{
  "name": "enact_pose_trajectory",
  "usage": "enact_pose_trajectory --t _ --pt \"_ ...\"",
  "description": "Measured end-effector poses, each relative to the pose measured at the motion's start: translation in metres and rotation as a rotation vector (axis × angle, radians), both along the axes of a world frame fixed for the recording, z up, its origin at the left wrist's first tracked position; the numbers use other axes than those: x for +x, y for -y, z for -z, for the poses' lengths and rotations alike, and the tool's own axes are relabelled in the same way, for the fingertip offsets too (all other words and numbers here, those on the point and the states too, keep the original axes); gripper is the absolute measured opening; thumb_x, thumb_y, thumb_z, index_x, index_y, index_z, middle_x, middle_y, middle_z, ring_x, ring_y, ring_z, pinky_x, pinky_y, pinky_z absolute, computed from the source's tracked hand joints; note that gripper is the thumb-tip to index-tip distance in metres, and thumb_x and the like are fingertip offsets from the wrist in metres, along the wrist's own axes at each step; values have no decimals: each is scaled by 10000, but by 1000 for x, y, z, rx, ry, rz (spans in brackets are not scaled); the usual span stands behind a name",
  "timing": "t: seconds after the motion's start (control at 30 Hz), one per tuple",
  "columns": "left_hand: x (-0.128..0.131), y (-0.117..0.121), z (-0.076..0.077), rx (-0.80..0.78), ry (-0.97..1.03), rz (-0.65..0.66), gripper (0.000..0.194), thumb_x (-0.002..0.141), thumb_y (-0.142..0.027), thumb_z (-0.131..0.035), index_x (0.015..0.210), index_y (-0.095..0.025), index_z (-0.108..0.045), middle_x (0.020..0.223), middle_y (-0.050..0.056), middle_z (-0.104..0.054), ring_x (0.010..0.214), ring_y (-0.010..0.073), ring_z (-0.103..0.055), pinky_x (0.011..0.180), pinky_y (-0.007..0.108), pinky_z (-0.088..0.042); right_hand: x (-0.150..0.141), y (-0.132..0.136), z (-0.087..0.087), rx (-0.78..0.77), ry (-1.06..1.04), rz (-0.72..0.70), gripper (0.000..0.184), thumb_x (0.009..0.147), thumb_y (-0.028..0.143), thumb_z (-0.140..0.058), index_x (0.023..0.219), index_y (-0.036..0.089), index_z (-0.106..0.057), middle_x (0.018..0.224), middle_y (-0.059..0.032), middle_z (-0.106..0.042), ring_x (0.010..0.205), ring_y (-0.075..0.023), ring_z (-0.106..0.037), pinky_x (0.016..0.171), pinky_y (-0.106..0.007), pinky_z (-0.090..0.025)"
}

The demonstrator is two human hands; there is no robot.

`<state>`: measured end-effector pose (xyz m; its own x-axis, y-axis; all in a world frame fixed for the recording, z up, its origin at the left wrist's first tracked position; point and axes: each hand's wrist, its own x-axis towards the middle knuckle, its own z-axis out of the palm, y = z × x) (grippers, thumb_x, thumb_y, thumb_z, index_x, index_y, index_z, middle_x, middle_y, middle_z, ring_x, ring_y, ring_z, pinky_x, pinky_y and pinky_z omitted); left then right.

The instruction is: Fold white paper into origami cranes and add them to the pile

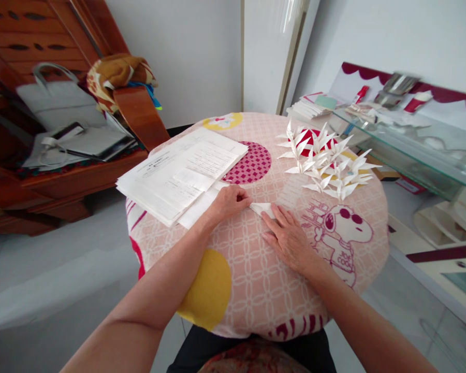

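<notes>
A small piece of white folded paper lies on the cloth-covered round table, narrowing to a point on its left. My left hand is closed, thumb and forefinger pinching that pointed end. My right hand rests on the paper's right part with its fingers stretched out and slightly spread, covering some of it. Several white folded paper cranes stand crowded together at the far right of the table. A stack of written and printed sheets lies just beyond my left forearm.
To the right stands a glass-topped shelf bearing metal containers, a red-and-white object and papers. A wooden bench on the left holds a grey bag, a bundled brown cloth and flat dark items. White walls rise behind the table.
</notes>
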<state>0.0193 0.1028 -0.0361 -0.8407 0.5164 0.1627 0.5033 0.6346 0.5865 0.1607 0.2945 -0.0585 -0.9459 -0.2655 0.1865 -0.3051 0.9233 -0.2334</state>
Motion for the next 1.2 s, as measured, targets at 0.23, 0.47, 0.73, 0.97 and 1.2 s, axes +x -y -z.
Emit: enact_pose_trajectory --t 0.23,0.47,0.73,0.97,1.2 --pt "-1 -4 7 -48 1 -19 177 805 -260 -593 668 -163 -649 710 22 -633 646 146 -536 634 274 -406 0 -2 6 -38 2 13 596 1010 390 -420 1528 97 -392 1599 -198 -354 1498 -327 -286 1201 -555 -279" --pt "-2 -3 7 -94 -30 24 165 824 -223 -565 683 -166 -630 741 30 -623 684 159 -541 669 282 -435 0 -3 8 -50 2 13 584 1007 396 -417 1517 111 -411 1591 -192 -371 1495 -324 -294 1196 -559 -285" --pt "-2 -3 2 -91 -26 68 182 812 -214 -555 647 -161 -613 697 24 -607 654 150 -527 636 274 -404 0 0 3 -7 2 12 533 1014 376 -426 1506 172 -455 1613 -169 -340 1496 -328 -292 1188 -555 -291" --pt "1 5 3 117 -20 183 162 751 -110 -521 846 -176 -634 820 24 -638 732 151 -567 709 267 -467 -1 0 6 -8 -17 9 525 1010 381 -439 1499 192 -469 1611 -155 -348 1485 -325 -314 1184 -548 -300" --pt "1 2 6 76 -105 278 201 798 -75 -481 820 -170 -657 942 66 -662 913 194 -609 879 336 -479 0 0 4 -4 -14 8 530 1015 383 -433 1503 179 -462 1606 -171 -349 1489 -334 -303 1187 -544 -295"
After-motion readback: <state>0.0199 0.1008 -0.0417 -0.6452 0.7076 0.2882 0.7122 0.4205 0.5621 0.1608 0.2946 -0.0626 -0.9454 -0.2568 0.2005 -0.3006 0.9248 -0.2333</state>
